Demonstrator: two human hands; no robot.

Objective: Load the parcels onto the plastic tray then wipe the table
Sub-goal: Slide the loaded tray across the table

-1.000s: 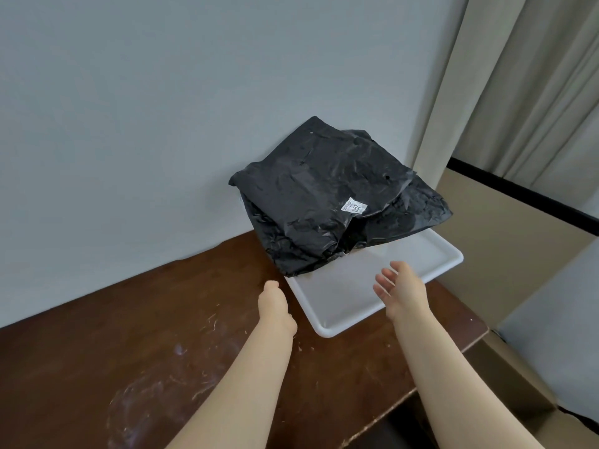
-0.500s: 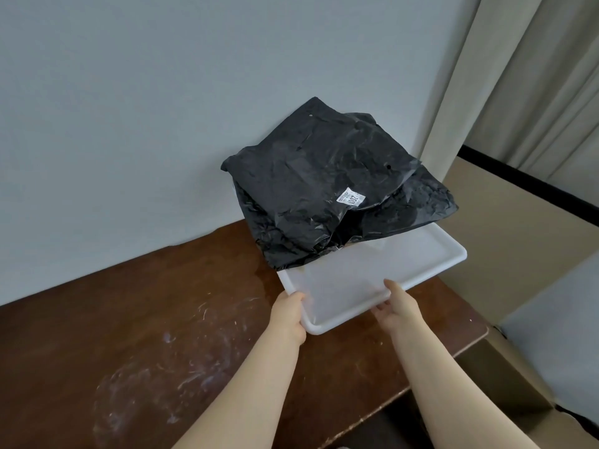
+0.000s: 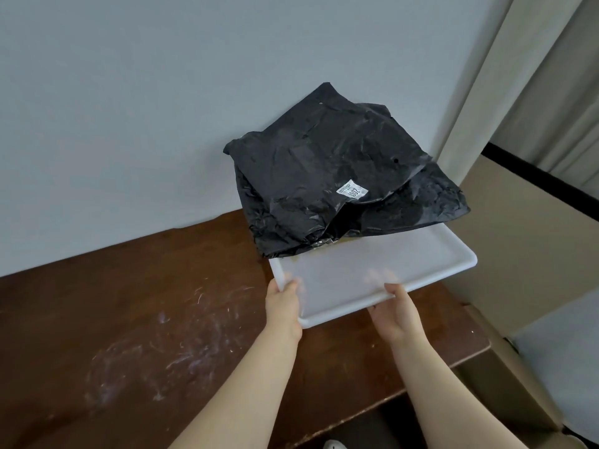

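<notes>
Both hands clamp the tray's (image 3: 372, 270) near rim: the left hand (image 3: 282, 306) at its left corner, the right hand (image 3: 397, 314) mid-edge, fingers showing through beneath. Black parcels (image 3: 324, 176) are stacked on its far half, beyond the hands, by the wall, above the table (image 3: 146, 303).

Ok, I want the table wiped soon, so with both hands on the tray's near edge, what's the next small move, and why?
Probably lift the plastic tray level and carry it clear of the table. The left hand and right hand both grip its near rim, the black parcels sit stacked on its far half, and the whitish smears on the wood are not yet wiped.
</notes>
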